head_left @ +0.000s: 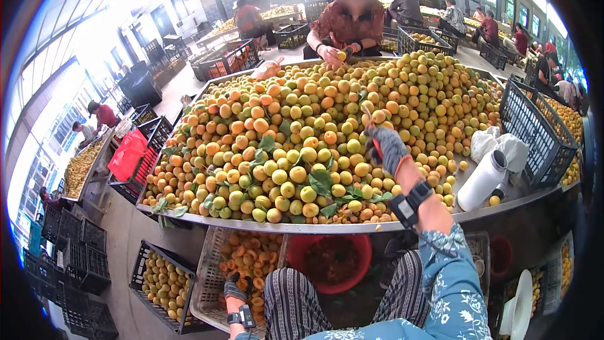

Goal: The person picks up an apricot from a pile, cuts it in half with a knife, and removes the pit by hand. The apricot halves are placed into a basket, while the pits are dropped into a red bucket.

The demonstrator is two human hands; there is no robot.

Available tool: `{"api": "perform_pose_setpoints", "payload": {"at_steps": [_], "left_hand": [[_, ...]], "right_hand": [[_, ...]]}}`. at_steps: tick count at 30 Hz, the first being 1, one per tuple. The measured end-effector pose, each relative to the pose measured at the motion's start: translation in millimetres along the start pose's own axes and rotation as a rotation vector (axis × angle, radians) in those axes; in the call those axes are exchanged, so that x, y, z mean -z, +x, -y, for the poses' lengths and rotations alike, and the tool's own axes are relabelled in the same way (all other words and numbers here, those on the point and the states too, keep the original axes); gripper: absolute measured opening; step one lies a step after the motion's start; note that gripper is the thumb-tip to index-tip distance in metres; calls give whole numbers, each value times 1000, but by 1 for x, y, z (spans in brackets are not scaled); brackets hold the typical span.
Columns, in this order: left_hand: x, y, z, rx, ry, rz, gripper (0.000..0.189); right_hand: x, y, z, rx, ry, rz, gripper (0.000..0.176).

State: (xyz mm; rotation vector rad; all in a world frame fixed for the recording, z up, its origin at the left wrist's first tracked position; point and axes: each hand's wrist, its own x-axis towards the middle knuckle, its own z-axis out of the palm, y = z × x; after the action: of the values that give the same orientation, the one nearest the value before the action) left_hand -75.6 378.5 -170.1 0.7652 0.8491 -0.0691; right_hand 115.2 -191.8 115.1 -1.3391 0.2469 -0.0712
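Note:
My right hand (387, 148), in a dark grey glove, is closed around a red-handled tool (377, 148) with a thin curved tip. It is raised over the near side of a large heap of apricots (302, 145), yellow-green to orange, with some green leaves among them. Low on the left, my gloved left hand (236, 288) is over a white plastic basket (211, 264) of split apricot halves (251, 255). Its fingers look apart, with orange fruit showing between and below them; I make out nothing firmly gripped.
A metal-rimmed table (251, 225) bears the heap; a white bottle (481, 179) and a black crate (538, 132) stand at its right. Below are a red basin (362, 264) and a crate of apricots (141, 271). A person (349, 19) handles fruit opposite.

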Motion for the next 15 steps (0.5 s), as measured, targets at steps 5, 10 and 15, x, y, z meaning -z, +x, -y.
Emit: {"api": "perform_pose_setpoints", "payload": {"at_steps": [5,10,15], "left_hand": [[30,31,7,-96,110,72,16],[49,49,24,-188,204,146,14],[107,121,48,-286,334,226,13]], "right_hand": [[-26,4,32,-34,136,-66,22],[6,-8,-14,97,-152,25,12],[11,-30,-2,-84,-202,-49,21]]}}
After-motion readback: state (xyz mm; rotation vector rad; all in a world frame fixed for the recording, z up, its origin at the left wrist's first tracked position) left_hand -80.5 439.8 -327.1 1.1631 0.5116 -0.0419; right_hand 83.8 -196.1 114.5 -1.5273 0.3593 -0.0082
